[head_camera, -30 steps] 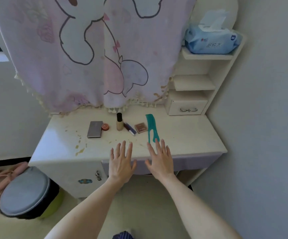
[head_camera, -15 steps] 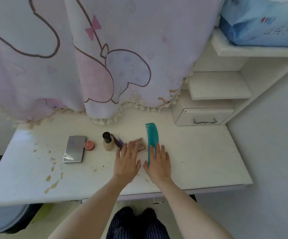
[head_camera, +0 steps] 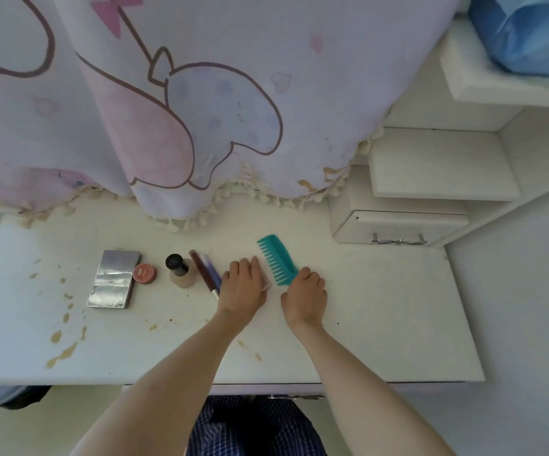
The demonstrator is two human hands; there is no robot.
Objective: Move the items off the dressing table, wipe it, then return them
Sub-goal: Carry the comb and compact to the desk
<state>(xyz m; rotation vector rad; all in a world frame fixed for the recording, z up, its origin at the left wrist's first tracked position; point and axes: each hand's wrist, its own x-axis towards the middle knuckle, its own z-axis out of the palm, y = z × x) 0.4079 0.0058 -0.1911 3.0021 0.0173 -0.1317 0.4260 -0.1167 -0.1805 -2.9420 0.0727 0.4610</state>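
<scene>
- Fingers of my left hand (head_camera: 244,288) curl down over a small clear-edged compact (head_camera: 265,280) on the white dressing table (head_camera: 381,317); whether they grip it, I cannot tell.
- Right hand (head_camera: 305,296) is closed around the handle end of the teal wide-toothed plastic comb (head_camera: 278,259).
- Leftward lie a dark red tube (head_camera: 203,271), a black-capped beige bottle (head_camera: 179,269), a round orange tin (head_camera: 144,273) and a silver rectangular case (head_camera: 114,279).
- Beyond hangs the pink cartoon-print curtain (head_camera: 200,93).

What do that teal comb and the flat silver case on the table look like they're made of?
The teal comb looks like moulded plastic: one even colour, thick uniform teeth, a dull sheen. The silver case has a shiny, mirror-like lid with wavy reflections, so either metal or metallised plastic; the view cannot settle which. The tabletop beneath looks like white painted or laminated board, stained in places.
</scene>
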